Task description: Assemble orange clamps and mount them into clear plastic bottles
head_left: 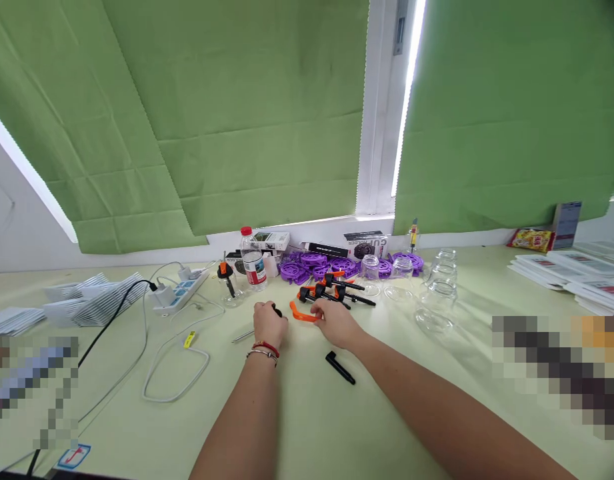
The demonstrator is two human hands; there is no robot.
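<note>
My left hand (pixel 270 325) is closed, back of the hand toward me. A black end (pixel 277 311) pokes out on its right side and a thin metal shaft (pixel 243 336) on its left. Together they look like a screwdriver, though the fingers hide the middle. Between the fingertips of my right hand (pixel 334 323) is a bent orange plastic strip (pixel 303 315), its free end pointing left toward the left hand. Nearer to me on the table lies a black plastic peg with a wider head (pixel 341 368). Just behind the right hand is a pile of black-and-orange plastic pieces (pixel 331 291).
Purple plastic rings (pixel 317 265) and boxes (pixel 367 245) line the wall. A red-capped bottle (pixel 253 260) and a jar (pixel 230 290) stand behind my left hand; stacked clear cups (pixel 439 287) stand right. A power strip (pixel 184 293) and white cable (pixel 169 400) lie left.
</note>
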